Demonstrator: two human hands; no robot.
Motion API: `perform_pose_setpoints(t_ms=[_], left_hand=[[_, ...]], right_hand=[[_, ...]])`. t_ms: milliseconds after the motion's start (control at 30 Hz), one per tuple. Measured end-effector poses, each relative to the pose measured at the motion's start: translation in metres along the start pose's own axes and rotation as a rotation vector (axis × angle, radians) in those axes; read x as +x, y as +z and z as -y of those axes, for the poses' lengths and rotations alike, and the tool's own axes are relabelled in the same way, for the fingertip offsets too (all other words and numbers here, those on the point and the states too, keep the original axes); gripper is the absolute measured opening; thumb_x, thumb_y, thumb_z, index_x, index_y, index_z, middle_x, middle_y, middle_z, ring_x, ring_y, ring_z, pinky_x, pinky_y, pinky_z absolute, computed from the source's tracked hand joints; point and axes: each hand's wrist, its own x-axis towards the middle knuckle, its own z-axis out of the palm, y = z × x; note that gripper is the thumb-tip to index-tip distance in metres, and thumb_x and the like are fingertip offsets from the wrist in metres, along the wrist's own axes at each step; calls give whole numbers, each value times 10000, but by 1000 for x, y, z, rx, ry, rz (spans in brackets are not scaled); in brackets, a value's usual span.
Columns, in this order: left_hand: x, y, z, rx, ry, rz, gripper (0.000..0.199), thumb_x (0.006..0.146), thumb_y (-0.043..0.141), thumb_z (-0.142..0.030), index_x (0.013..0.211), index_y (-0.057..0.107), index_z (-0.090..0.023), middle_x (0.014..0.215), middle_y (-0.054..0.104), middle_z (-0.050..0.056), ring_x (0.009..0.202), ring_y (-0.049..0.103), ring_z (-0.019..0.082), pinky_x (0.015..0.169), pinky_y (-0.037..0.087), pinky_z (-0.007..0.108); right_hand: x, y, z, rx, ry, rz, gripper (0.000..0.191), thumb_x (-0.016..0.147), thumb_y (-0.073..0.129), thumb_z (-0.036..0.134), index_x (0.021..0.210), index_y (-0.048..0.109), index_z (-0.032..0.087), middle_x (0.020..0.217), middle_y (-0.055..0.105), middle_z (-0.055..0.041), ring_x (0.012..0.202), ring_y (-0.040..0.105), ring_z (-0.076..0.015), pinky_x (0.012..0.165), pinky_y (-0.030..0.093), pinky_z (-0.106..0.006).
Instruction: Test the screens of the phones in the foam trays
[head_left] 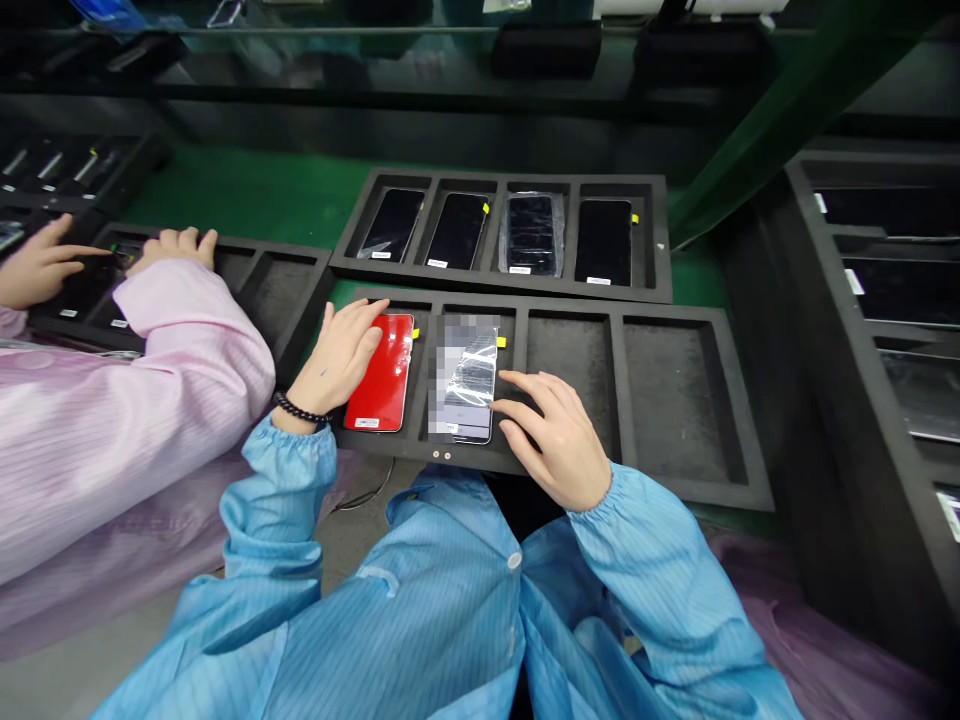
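Observation:
My left hand [337, 350] lies over the left edge of a smartphone with a red screen [386, 385], fingers stretched toward its top. That phone sits in the leftmost compartment of the near black foam tray [514, 452]. In the compartment beside it is a second smartphone [471, 385], its screen lit, partly blurred out and showing glare; a yellow tab sticks out from its right side. My right hand [555, 435] is open at this phone's right edge, fingers apart, with the index fingertip at the screen's edge. Neither hand grips anything.
Behind stands another foam tray [510, 285] with dark-screened phones, one in clear wrap [531, 235]. At left, a co-worker in a pink sleeve [195, 325] works over another tray [300, 250]. Stacked trays [817, 255] stand at right, near a green post [780, 120].

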Motion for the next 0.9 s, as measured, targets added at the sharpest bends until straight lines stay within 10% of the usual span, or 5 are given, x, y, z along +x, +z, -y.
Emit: perform_pose_setpoints(t_ms=[333,900], left_hand=[[-92,2,-11,58,-3,-367,559,1053,202,-474,1360,632,-292,1553,462,57,1535,277,285,1300,66,561],[-133,22,6,87,141,-351,523,1048,295,-452,1136,769,-247,1496,537,81,1486,363,325,1277,63,640]], right_hand=[[2,0,0,-8,-27,17,231,994,513,212,1066,722,146,1292,678,-156,1139,618,-286,1007,531,-500],[3,2,-1,-14,-33,38,222,995,516,201,1076,714,141,1298,669,-169,1141,607,-286,983,530,-504]])
